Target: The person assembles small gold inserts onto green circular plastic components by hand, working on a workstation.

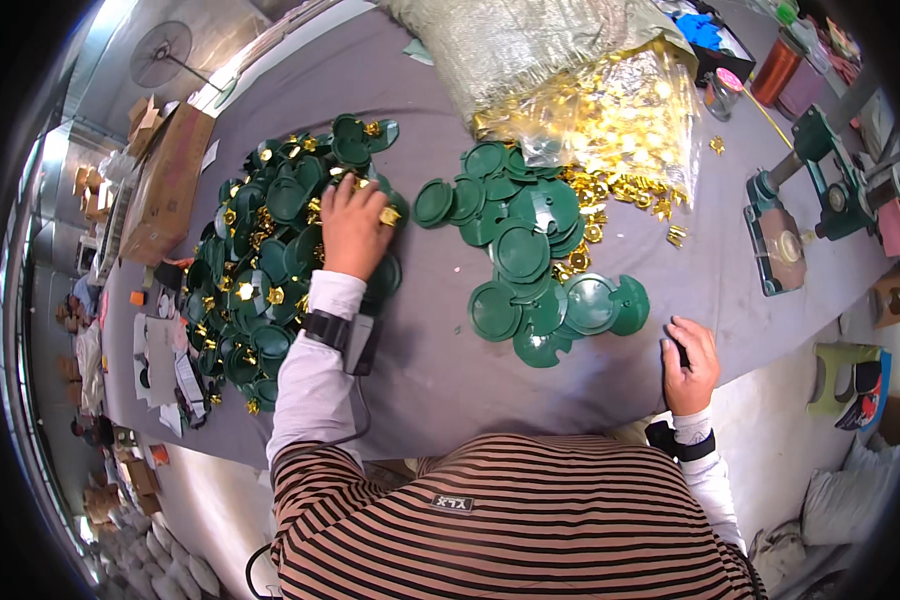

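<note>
My left hand reaches into a wide heap of dark green plastic discs mixed with small gold clips. Its fingers are apart and touch the top of the heap, and a gold clip shows beside the thumb; what lies beneath the palm is hidden. At the table's near right edge rests my right hand, loosely bent, thumb apart from the fingers, with nothing visible in it. Between the hands lies a second group of flat green discs, overlapping, some with a notched rim.
Gold clips spill from a clear bag and a woven sack at the back. A green hand press stands at the right, near a pink-lidded jar. A cardboard box stands left of the grey-covered table.
</note>
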Demonstrator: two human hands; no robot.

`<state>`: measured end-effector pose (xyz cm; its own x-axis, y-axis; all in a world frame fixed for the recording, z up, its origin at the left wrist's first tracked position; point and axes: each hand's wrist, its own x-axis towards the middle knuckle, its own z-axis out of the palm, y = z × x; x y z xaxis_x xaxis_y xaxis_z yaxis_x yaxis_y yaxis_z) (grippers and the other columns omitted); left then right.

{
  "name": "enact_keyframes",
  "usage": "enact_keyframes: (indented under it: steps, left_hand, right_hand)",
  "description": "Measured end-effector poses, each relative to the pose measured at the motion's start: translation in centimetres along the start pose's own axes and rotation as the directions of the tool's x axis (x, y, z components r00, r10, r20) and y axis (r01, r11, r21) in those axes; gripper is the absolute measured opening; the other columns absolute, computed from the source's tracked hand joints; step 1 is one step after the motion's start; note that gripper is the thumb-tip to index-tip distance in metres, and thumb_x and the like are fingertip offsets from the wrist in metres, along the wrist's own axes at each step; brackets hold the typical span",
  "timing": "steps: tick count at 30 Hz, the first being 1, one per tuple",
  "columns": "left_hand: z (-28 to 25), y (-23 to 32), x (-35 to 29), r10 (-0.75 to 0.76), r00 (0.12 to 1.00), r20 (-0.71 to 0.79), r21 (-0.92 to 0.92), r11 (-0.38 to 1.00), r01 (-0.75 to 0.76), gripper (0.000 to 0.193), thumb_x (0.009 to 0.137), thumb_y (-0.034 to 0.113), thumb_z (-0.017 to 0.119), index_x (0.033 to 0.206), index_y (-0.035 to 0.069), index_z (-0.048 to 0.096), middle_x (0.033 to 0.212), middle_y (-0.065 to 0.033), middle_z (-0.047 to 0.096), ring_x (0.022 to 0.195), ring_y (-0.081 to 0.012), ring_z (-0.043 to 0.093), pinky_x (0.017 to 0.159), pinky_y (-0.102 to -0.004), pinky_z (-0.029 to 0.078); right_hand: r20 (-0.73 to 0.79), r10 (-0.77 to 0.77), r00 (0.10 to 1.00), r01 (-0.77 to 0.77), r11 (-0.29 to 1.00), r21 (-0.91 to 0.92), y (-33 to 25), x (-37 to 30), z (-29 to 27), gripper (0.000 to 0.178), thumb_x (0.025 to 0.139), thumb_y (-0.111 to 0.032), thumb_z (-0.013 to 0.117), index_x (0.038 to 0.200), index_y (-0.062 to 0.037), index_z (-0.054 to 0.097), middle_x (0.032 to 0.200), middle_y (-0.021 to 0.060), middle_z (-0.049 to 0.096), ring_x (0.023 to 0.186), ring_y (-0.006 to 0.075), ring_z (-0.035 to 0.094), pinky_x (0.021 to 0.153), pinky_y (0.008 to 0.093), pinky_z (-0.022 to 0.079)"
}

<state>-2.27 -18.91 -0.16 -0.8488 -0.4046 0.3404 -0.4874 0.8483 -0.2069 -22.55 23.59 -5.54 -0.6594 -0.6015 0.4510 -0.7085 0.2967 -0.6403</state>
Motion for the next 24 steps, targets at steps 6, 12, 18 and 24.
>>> enact_keyframes:
  steps: [6,12,18,24]
  left_hand:
    - [2.8,-2.4,3.4,-0.194,0.979,0.055,0.216,0.96,0.178,0.037,0.07,0.016,0.072,0.104,0.011,0.06,0.123,-0.0081,0.057,0.124,-0.0324,0.044,0.105,-0.0498,0.029]
    - [3.0,3.6,7.8,0.045,0.997,0.063,-0.612,0.791,0.002,0.046,0.08,0.036,0.067,0.119,0.014,0.06,0.138,-0.0159,0.046,0.129,-0.0372,0.038,0.106,-0.0479,0.03]
    - [4.9,10.1,9.6,-0.051,0.931,0.362,-0.544,0.799,0.256,0.066,0.084,0.052,0.058,0.136,0.012,0.046,0.145,-0.0235,0.032,0.131,-0.0374,0.035,0.109,-0.0395,0.028]
    - [3.0,13.6,6.2,-0.11,0.945,0.309,-0.598,0.75,0.283,0.059,0.079,0.05,0.064,0.122,0.01,0.056,0.123,-0.0199,0.053,0.119,-0.0369,0.047,0.1,-0.0422,0.037]
  right_hand:
    - [-0.039,-0.006,0.999,0.006,1.0,-0.004,-0.4,0.4,0.0,0.017,0.072,0.004,0.066,0.089,0.0004,0.066,0.097,0.0146,0.065,0.09,0.0304,0.061,0.08,0.0365,0.049]
    - [-0.07,0.011,0.997,-0.011,1.0,-0.003,-0.2,0.3,-0.2,0.015,0.072,0.004,0.066,0.086,-0.0003,0.066,0.094,0.0143,0.065,0.088,0.0308,0.061,0.077,0.0364,0.049]
    - [-0.084,0.004,0.996,0.002,0.998,0.07,0.2,0.0,0.0,0.014,0.073,0.003,0.066,0.086,-0.0018,0.065,0.095,0.0134,0.065,0.087,0.0307,0.061,0.077,0.0359,0.05]
    - [-0.092,-0.046,0.995,0.054,0.994,0.09,0.7,-0.3,-0.2,0.016,0.074,0.003,0.066,0.089,-0.003,0.064,0.094,0.0132,0.065,0.087,0.0301,0.061,0.076,0.0362,0.05]
